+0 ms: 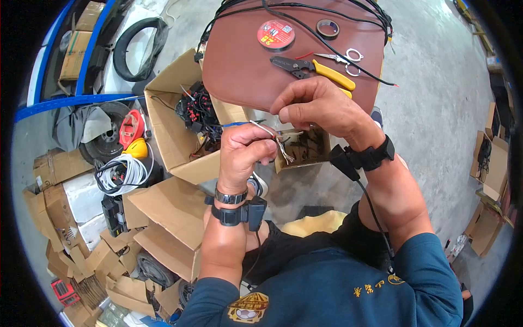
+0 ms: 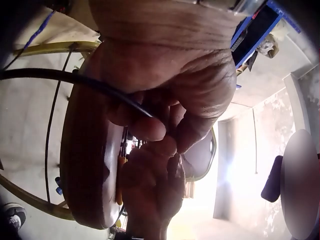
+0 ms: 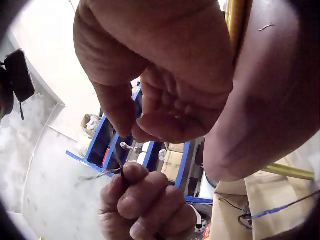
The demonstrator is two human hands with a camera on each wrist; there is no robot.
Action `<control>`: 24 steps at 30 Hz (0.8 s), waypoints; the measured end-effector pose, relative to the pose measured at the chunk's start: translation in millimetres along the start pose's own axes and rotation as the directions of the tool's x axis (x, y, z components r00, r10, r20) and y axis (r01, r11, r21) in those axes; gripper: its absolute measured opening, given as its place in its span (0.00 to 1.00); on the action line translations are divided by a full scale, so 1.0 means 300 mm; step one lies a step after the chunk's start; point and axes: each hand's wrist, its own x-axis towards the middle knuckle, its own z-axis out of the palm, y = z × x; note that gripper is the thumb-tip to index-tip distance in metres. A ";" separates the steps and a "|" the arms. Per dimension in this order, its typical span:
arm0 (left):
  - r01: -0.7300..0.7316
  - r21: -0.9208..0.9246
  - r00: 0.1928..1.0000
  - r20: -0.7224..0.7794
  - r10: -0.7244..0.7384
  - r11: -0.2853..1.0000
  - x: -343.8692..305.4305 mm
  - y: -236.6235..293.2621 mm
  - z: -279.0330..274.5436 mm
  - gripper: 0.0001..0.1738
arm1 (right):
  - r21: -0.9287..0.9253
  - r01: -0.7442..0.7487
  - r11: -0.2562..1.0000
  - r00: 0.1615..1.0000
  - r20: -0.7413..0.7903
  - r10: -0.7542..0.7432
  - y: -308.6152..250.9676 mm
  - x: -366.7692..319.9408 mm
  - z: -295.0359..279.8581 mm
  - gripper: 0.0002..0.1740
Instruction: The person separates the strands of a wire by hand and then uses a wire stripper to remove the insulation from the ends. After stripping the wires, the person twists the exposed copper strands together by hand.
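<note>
My left hand (image 1: pixel 245 150) pinches a black cable (image 2: pixel 75 77) between thumb and fingers. Several thin wires fan out from the cable's end, with pale frayed strands (image 1: pixel 287 157) hanging below the fingertips. In the right wrist view, loose strands (image 3: pixel 97 176) stick out above the left fist. My right hand (image 1: pixel 327 106) is held just above and to the right, fingers curled, thumb tip meeting the index finger. A dark strand passes close to those fingertips in the right wrist view; I cannot tell whether they pinch it.
A brown padded stool (image 1: pixel 234 60) ahead carries yellow-handled wire strippers (image 1: pixel 332 74), scissors (image 1: pixel 343 59), a tape roll (image 1: pixel 327 29), a red-labelled spool (image 1: pixel 275 35) and black cables. Below the hands stands a small box (image 1: pixel 305 158); a carton (image 1: pixel 169 120) of wiring sits left.
</note>
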 end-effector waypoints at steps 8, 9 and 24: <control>-0.035 0.147 0.999 -0.024 0.039 0.989 -0.003 -0.006 -0.001 0.06 | -0.087 0.014 0.996 0.990 -0.136 -0.026 0.008 0.008 0.000 0.10; -0.038 0.149 0.999 -0.032 0.043 0.988 -0.004 -0.009 -0.002 0.06 | -0.090 0.011 0.996 0.988 -0.152 -0.025 0.012 0.011 -0.009 0.11; 0.015 0.137 1.000 -0.001 -0.015 0.991 -0.004 -0.006 0.004 0.06 | -0.103 0.128 0.986 0.991 -0.022 -0.131 0.005 0.002 0.015 0.07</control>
